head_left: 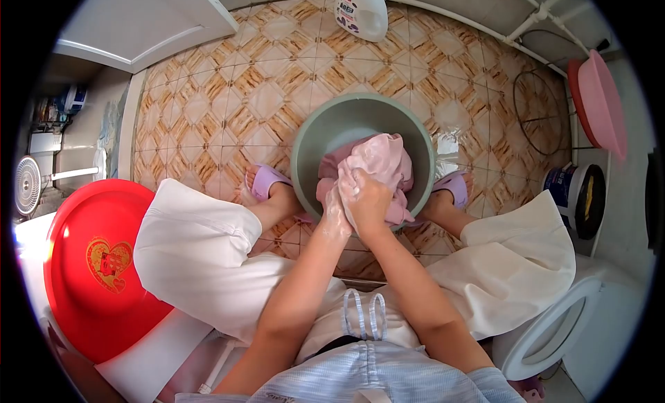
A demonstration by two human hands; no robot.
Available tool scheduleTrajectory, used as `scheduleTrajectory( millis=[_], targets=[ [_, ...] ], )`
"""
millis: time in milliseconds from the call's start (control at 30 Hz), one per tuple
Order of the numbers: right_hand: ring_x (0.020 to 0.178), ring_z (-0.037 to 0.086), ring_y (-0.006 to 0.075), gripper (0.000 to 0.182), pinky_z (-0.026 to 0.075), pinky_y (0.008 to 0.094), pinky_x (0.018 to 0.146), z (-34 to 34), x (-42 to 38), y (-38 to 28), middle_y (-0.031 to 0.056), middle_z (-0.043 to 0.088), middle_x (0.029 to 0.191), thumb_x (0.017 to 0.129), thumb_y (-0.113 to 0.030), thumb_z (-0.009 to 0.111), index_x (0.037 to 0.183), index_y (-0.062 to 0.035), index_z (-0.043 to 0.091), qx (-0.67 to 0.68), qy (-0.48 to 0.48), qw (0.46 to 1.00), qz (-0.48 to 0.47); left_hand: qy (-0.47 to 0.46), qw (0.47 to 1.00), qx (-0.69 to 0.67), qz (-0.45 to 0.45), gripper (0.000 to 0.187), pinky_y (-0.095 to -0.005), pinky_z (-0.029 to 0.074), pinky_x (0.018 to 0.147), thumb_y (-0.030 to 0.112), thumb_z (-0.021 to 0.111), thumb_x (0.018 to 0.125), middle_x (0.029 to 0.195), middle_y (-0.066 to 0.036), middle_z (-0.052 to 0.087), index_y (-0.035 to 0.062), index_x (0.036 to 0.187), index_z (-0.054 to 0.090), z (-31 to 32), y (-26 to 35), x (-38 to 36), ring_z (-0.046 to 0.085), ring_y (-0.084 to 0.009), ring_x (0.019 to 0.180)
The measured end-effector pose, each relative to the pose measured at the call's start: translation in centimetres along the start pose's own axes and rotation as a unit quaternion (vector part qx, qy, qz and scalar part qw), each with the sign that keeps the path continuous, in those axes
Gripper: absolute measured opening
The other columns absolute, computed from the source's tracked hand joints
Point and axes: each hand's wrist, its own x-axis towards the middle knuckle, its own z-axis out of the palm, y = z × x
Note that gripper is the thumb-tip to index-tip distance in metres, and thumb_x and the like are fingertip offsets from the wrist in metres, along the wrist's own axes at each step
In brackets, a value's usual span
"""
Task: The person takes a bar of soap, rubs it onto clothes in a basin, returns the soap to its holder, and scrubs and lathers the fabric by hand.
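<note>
A green-grey basin stands on the tiled floor between my feet. Wet pink cloth is bunched inside it, part of it raised towards the basin's near side. My left hand, with white suds on the skin, is closed on the cloth. Pressed against it, my right hand has its fingers curled round the same cloth. The two hands touch, and the fingertips are partly hidden by the cloth and by each other.
A white detergent bottle stands beyond the basin. At the left is a red basin. On the right are a dark bucket, a pink basin against the wall, a wire ring and a toilet seat.
</note>
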Motion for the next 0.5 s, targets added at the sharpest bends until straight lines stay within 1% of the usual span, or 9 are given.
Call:
scheduleTrajectory(
  millis=[33,67,100,133,200,267,300,367,500],
  targets=[
    [0.056,0.056,0.0365,0.027,0.043,0.0430,0.053,0.0,1.0,0.7,0.0179,0.058,0.061,0.079,-0.029,0.067,0.073,-0.0037,0.058,0.012,0.053,0.998,0.010,-0.003,1.000,0.001,0.001,0.037,-0.0297,0.045,0.088,0.027,0.048,0.093,0.117,-0.008,0.056,0.0077,0.125,0.049,0.1,-0.1,0.1,0.054,-0.0175,0.106],
    [0.056,0.057,0.0362,0.026,0.043,0.0429,0.053,-0.1,1.4,1.1,0.0173,0.059,0.063,0.079,-0.027,0.066,0.073,-0.0033,0.058,0.023,0.107,0.994,0.020,-0.015,0.918,-0.380,-0.110,0.036,-0.0299,0.046,0.088,0.028,0.048,0.094,0.115,-0.008,0.057,0.0082,0.125,0.050,0.4,-0.2,0.3,0.055,-0.0181,0.105],
    [0.056,0.057,0.0362,0.026,0.043,0.0429,0.053,-0.2,1.4,1.0,0.0173,0.059,0.063,0.079,-0.027,0.066,0.073,-0.0033,0.058,0.023,0.108,0.994,0.020,-0.024,0.687,-0.697,-0.204,0.035,-0.0300,0.046,0.087,0.028,0.047,0.094,0.114,-0.008,0.058,0.0086,0.124,0.051,0.7,-0.5,0.5,0.057,-0.0186,0.105],
    [0.056,0.056,0.0365,0.024,0.043,0.0431,0.053,-0.3,1.3,0.8,0.0177,0.059,0.064,0.079,-0.025,0.066,0.075,-0.0026,0.059,0.023,0.130,0.991,0.003,-0.023,0.687,-0.697,-0.203,0.035,-0.0300,0.046,0.087,0.028,0.047,0.094,0.114,-0.008,0.058,0.0086,0.124,0.051,1.1,-1.2,0.4,0.057,-0.0186,0.105],
    [0.056,0.056,0.0367,0.023,0.043,0.0433,0.053,-0.6,0.3,-1.1,0.0181,0.059,0.065,0.079,-0.024,0.066,0.076,-0.0019,0.060,0.026,0.154,0.988,-0.012,0.113,0.985,-0.121,0.043,0.024,-0.0307,0.048,0.084,0.021,0.049,0.093,0.105,-0.006,0.061,0.0066,0.111,0.057,2.2,-3.5,-0.1,0.059,-0.0171,0.099],
    [0.060,0.058,0.0379,0.020,0.044,0.0436,0.054,-0.8,-2.5,-4.3,0.0196,0.060,0.068,0.079,-0.021,0.065,0.078,-0.0017,0.061,0.056,0.072,0.992,-0.088,0.158,0.950,0.211,0.168,0.019,-0.0310,0.049,0.083,0.018,0.050,0.093,0.101,-0.005,0.063,0.0056,0.104,0.059,2.0,-3.5,-0.4,0.060,-0.0164,0.096],
    [0.060,0.058,0.0379,0.020,0.044,0.0436,0.054,-0.6,-2.1,-3.7,0.0196,0.060,0.068,0.079,-0.021,0.065,0.078,-0.0017,0.061,0.056,0.073,0.992,-0.086,0.137,0.979,-0.149,0.021,0.021,-0.0315,0.048,0.084,0.019,0.051,0.092,0.103,-0.006,0.063,0.0051,0.106,0.059,1.0,-1.9,-0.5,0.060,-0.0181,0.097],
    [0.063,0.059,0.0388,0.015,0.045,0.0438,0.056,0.6,0.3,0.0,0.0206,0.061,0.069,0.079,-0.017,0.064,0.078,-0.0024,0.060,0.087,0.087,0.992,-0.003,0.043,0.609,-0.749,-0.259,0.025,-0.0326,0.047,0.088,0.019,0.051,0.091,0.106,-0.009,0.063,0.0042,0.110,0.058,-0.3,0.7,-0.2,0.060,-0.0214,0.100],
    [0.064,0.059,0.0396,0.013,0.045,0.0435,0.056,-1.3,2.2,2.0,0.0201,0.060,0.069,0.081,-0.014,0.062,0.073,-0.0050,0.057,0.082,0.077,0.983,0.145,0.014,0.599,-0.753,-0.272,0.030,-0.0330,0.045,0.093,0.018,0.053,0.088,0.108,-0.011,0.062,0.0030,0.114,0.056,0.2,1.0,0.4,0.059,-0.0247,0.105]
  ],
)
